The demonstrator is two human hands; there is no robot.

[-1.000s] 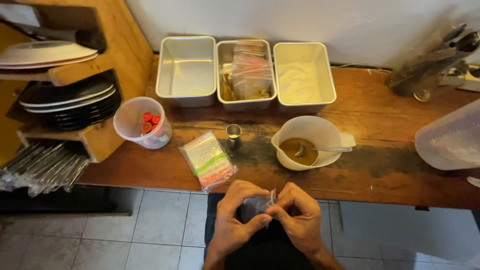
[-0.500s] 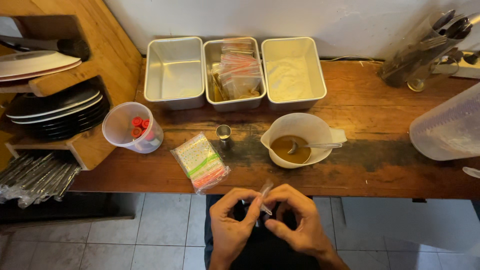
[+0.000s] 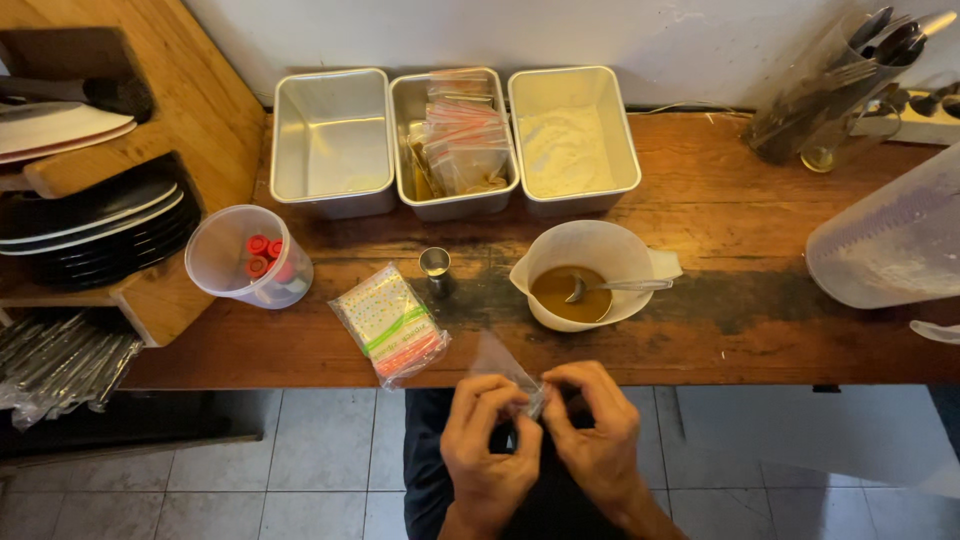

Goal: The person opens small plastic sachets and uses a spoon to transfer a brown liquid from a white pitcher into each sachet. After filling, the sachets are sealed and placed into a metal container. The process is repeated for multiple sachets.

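Left hand: pinching small clear zip bag, at 6 o'clock, off the counter's edge.
Right hand: pinching same bag's mouth.
Bag pack: 11 o'clock of hands.
Sauce jug: 1 o'clock, spoon inside.

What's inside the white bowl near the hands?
The white bowl holds brown liquid with a metal spoon standing in it, handle resting over the right rim. The spoon's bowl is submerged, and the liquid hides whatever lies at the bottom.
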